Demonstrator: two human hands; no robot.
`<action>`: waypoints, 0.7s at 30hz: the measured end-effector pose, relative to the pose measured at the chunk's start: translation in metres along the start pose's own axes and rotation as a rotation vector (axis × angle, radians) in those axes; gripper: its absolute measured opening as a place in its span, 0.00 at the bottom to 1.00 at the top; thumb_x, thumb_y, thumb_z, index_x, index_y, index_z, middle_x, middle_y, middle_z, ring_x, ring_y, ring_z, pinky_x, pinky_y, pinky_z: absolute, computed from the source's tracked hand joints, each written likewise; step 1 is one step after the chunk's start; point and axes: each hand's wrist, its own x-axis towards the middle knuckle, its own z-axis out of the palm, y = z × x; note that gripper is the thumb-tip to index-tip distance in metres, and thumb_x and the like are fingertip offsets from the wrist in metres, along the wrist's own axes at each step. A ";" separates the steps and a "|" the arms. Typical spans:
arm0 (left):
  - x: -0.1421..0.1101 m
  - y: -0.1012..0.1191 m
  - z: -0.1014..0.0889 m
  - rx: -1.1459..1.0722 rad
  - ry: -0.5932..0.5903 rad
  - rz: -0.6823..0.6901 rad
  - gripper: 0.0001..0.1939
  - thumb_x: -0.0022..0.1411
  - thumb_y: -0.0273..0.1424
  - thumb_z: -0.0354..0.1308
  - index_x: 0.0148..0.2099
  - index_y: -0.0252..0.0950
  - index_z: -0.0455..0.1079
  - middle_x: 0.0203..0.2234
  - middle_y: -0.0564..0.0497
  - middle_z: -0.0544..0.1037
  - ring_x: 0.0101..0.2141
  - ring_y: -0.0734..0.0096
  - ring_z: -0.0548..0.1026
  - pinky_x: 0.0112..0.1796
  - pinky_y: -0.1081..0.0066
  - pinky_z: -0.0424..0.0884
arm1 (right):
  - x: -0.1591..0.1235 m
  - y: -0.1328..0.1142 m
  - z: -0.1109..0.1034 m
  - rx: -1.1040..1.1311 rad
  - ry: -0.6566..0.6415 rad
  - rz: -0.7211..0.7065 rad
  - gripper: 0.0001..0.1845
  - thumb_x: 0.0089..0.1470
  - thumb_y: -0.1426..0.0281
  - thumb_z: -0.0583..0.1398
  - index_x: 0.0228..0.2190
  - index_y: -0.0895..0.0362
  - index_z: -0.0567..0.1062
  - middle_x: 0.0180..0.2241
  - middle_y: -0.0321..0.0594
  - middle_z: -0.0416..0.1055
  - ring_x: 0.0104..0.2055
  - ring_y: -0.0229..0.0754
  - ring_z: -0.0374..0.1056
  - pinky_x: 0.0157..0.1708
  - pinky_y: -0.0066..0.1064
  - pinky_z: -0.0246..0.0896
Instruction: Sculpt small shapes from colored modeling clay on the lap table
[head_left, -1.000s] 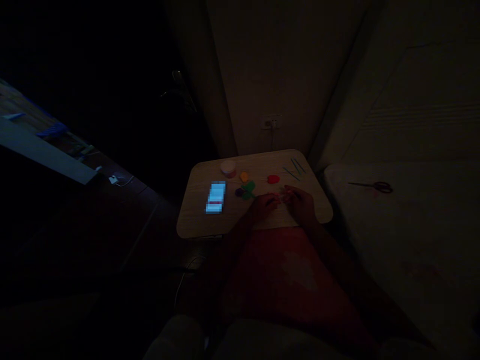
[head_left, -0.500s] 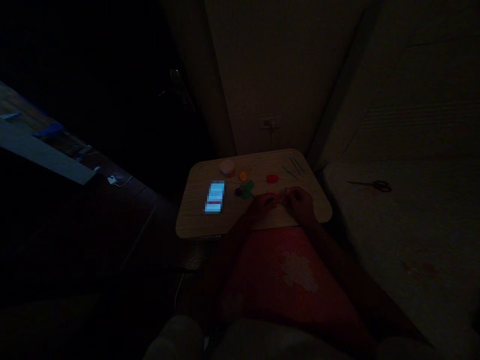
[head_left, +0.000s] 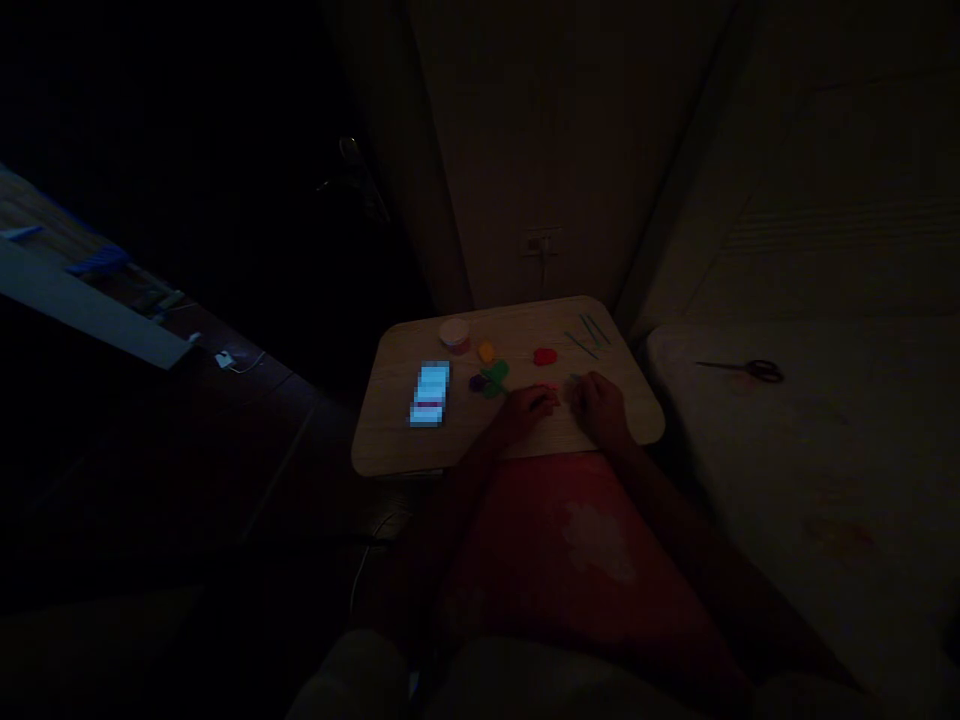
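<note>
In the dim light, my left hand (head_left: pixel 525 412) rests low over the small table, fingers curled around a small red clay-like piece (head_left: pixel 553 388). My right hand (head_left: pixel 601 408) is closed just beside it, fingertips pinched. A bluish-green tip shows at those fingertips, too small and dark to name. Beyond the hands lies a red lump (head_left: pixel 545 356). To the left are a green leaf-like shape (head_left: pixel 495 374), a dark purple lump (head_left: pixel 478 382) and an orange lump (head_left: pixel 486 350). Several thin green sticks (head_left: pixel 582 345) lie at the back right.
A lit phone (head_left: pixel 430 394) lies on the left of the wooden table (head_left: pixel 382 440), near a lidded round tub (head_left: pixel 454 335). Scissors (head_left: pixel 761 371) rest on a pale surface to the right. A wall socket (head_left: pixel 541 242) with a plug is behind the table.
My hands have drawn slightly apart; a small gap now shows between their fingertips. The other things on the table stay where they were.
</note>
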 end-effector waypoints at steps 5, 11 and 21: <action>-0.001 0.000 0.001 -0.002 0.018 -0.015 0.12 0.67 0.36 0.57 0.40 0.34 0.77 0.41 0.47 0.82 0.38 0.68 0.76 0.42 0.71 0.72 | 0.001 0.002 0.001 0.044 -0.052 -0.020 0.20 0.63 0.52 0.56 0.31 0.54 0.74 0.24 0.38 0.73 0.28 0.42 0.68 0.32 0.32 0.63; -0.001 0.002 0.000 0.024 0.017 0.015 0.10 0.66 0.34 0.57 0.40 0.33 0.76 0.35 0.49 0.81 0.35 0.70 0.75 0.41 0.72 0.70 | 0.001 0.008 0.005 0.172 -0.071 0.073 0.26 0.63 0.50 0.54 0.46 0.57 0.78 0.36 0.47 0.82 0.26 0.44 0.73 0.27 0.34 0.66; 0.000 0.002 -0.001 0.015 0.013 0.005 0.11 0.66 0.35 0.57 0.39 0.33 0.77 0.38 0.47 0.82 0.37 0.68 0.76 0.43 0.70 0.71 | 0.001 0.003 0.003 0.151 -0.074 0.088 0.19 0.57 0.54 0.60 0.36 0.56 0.81 0.37 0.47 0.83 0.27 0.44 0.75 0.29 0.34 0.68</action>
